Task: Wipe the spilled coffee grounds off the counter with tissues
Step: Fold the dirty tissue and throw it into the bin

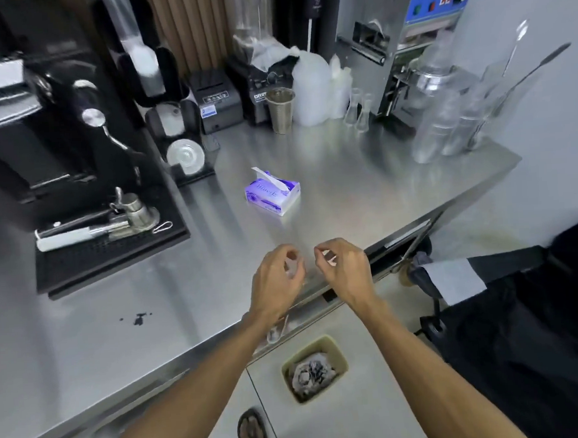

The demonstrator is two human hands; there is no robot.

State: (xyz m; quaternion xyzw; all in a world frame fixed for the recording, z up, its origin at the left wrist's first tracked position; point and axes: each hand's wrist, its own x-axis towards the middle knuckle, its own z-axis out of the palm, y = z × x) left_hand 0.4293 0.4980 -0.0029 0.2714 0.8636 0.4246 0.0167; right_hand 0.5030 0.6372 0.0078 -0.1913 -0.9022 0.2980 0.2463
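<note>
Coffee grounds (138, 318) on counter (347, 195), tissue box (272, 195) beyond

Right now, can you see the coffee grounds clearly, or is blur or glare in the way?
Head view: coffee grounds show as a plain dark patch on the counter; head view: soft glare streaks the steel near the tissue box; head view: the coffee machine is blurred and the wide lens bends the counter edge.
</note>
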